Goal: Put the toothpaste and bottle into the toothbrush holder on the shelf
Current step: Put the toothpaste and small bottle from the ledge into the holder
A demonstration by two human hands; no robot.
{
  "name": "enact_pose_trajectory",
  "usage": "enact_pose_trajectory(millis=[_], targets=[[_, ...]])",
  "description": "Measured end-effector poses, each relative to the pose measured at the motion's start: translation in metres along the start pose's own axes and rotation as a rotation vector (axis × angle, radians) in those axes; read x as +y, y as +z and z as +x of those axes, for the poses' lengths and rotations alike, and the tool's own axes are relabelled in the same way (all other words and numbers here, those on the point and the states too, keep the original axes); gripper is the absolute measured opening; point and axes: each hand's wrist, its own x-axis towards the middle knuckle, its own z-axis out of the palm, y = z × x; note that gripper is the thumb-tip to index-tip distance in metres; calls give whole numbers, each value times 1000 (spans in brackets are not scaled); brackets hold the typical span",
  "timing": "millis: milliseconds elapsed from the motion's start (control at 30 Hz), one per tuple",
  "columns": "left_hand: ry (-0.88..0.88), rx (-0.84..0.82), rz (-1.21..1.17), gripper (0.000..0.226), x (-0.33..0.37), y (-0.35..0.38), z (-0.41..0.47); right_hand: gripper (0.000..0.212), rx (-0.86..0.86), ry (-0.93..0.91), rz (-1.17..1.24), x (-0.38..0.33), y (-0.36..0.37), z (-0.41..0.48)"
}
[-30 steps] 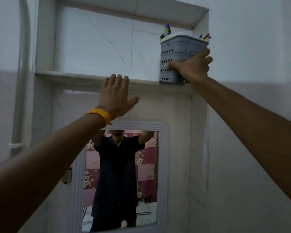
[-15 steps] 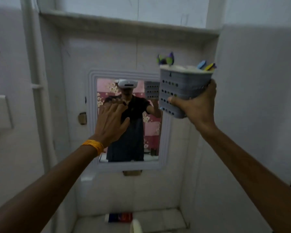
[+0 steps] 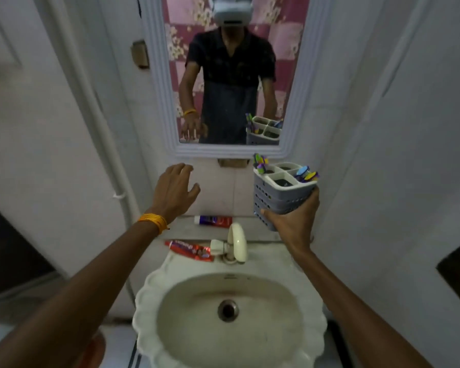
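Note:
My right hand [image 3: 294, 224] grips a grey perforated toothbrush holder [image 3: 279, 195] from below and holds it in the air above the right end of the ledge. Colourful brush heads stick out of its compartments. My left hand [image 3: 174, 189] hovers open, fingers spread, above the ledge behind the sink. A small bottle [image 3: 213, 221] with a white cap and a red and purple label lies on its side on that ledge. A red toothpaste tube [image 3: 190, 249] lies flat on the sink's back rim, left of the tap.
A cream tap [image 3: 235, 243] stands at the back of the white scalloped sink [image 3: 154, 328]. A white-framed mirror [image 3: 157, 75] hangs above, showing a person's reflection. A pipe [image 3: 91, 102] runs down the left wall. White walls close in on both sides.
My right hand has brought the holder down from the high shelf to just above the sink ledge. My left hand has dropped too, and the view has tilted down to the sink.

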Motion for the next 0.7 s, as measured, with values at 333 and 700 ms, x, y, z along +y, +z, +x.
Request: enact_pose_trajectory(millis=[333, 700], targets=[[-85, -390, 15, 49, -57, 89, -50, 139, -24, 266, -103, 101, 43, -67], [69, -711, 251, 57, -88, 159, -45, 124, 84, 253, -166, 114, 70, -89]])
